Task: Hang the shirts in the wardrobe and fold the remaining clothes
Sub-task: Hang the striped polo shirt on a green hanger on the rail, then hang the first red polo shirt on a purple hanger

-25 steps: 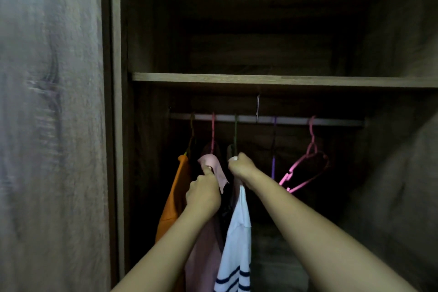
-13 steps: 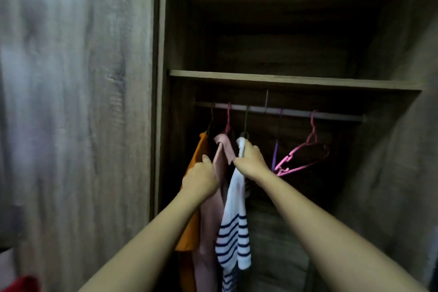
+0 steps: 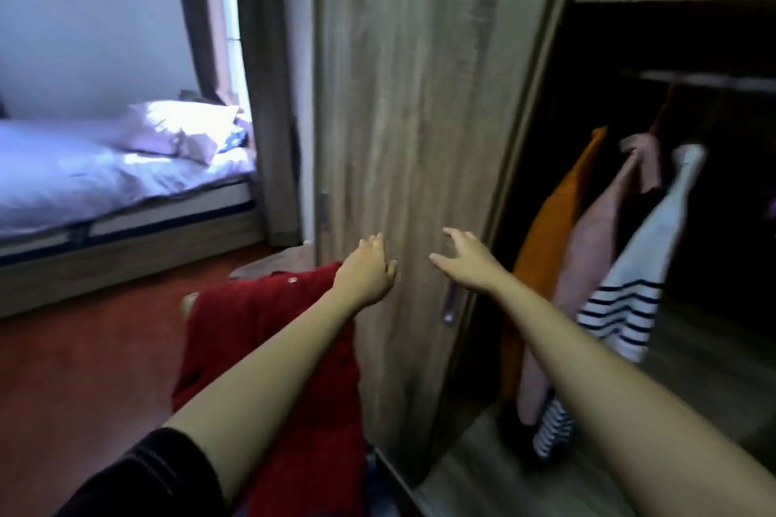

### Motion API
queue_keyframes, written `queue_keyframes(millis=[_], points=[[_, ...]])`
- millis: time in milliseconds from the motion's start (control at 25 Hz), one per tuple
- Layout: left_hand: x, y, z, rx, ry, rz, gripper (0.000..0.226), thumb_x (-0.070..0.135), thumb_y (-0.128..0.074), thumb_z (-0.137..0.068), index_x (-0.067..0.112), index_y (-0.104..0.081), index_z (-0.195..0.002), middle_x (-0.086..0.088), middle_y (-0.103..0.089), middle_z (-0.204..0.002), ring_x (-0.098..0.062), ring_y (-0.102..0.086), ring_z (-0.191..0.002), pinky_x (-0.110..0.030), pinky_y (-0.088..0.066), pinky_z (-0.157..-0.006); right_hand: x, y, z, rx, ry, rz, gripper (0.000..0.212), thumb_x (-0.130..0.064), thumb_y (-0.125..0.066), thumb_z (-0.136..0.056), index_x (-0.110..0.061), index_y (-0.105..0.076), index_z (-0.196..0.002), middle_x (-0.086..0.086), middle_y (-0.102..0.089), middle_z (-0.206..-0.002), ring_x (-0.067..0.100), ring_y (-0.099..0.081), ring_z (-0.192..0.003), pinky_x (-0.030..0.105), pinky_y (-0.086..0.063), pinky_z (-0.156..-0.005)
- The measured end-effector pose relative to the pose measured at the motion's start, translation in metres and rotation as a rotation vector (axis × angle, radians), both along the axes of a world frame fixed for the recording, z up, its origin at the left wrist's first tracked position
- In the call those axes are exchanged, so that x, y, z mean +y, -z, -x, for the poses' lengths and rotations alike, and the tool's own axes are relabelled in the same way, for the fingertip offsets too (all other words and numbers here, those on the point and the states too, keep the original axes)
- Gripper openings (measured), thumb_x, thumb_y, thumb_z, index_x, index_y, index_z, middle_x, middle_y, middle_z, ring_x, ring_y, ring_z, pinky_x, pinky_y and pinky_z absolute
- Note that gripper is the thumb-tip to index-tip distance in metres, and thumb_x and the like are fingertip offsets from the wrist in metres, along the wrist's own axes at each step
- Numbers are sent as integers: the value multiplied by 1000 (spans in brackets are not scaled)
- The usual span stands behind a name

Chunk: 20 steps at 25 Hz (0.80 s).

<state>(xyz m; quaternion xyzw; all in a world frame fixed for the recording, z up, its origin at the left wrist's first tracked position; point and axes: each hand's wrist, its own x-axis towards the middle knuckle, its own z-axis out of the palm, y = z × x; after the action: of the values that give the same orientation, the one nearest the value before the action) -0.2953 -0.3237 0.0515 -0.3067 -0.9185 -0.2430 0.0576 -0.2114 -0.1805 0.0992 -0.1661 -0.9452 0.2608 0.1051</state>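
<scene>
Three garments hang from the rail in the open wardrobe at the right: an orange shirt (image 3: 558, 218), a pink shirt (image 3: 600, 239) and a white shirt with navy stripes (image 3: 634, 277). A red garment (image 3: 268, 348) lies draped low at the centre left, in front of the wardrobe door. My left hand (image 3: 367, 271) hovers above the red garment's far edge, fingers relaxed and empty. My right hand (image 3: 466, 258) is spread open in front of the wardrobe door (image 3: 415, 97), holding nothing.
The wooden wardrobe door stands between the hands and the bed, with a metal handle (image 3: 451, 304) at its right edge. A bed (image 3: 84, 176) with pale sheets and pillows is at the far left. The floor (image 3: 84, 369) is reddish brown.
Both hands have let go of the hung shirts and pulled back out of the wardrobe. The view has swung left and down, bringing the door, the red garment and the bed into sight.
</scene>
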Motion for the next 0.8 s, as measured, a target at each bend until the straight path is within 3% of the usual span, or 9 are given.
queue_keyframes(millis=[400, 600, 720, 800], points=[[-182, 100, 149, -74, -240, 239, 53, 31, -43, -97, 1, -32, -140, -18, -39, -145, -35, -40, -131, -43, -35, -102, -118, 95, 163, -113, -171, 68, 63, -23, -54, -91, 0, -29, -143, 23, -35, -146, 30, -34, -136, 27, -25, -109], [-212, 157, 211, -83, -190, 345, 63, 47, -28, -99, 7, -25, -148, -11, -24, -156, -26, -18, -145, -42, -19, -115, -121, 156, 228, -174, -18, 136, 61, -24, -51, -93, 3, -28, -143, 25, -35, -145, 33, -33, -136, 30, -25, -110], [-212, 183, 218, 3, -146, 422, 78, 57, -10, -91, 5, -45, -138, -12, -46, -144, -27, -39, -136, -45, -29, -111, -109, 181, 254, -156, 122, 177, 60, -20, -49, -93, 3, -25, -143, 27, -33, -144, 35, -32, -136, 33, -24, -111], [-213, 195, 222, 51, -141, 396, 73, 53, -16, -94, 2, -58, -126, -14, -60, -129, -29, -55, -122, -44, -38, -102, -98, 195, 270, -155, 212, 179, 62, -13, -50, -90, 2, -23, -144, 29, -32, -144, 39, -32, -134, 37, -24, -112]])
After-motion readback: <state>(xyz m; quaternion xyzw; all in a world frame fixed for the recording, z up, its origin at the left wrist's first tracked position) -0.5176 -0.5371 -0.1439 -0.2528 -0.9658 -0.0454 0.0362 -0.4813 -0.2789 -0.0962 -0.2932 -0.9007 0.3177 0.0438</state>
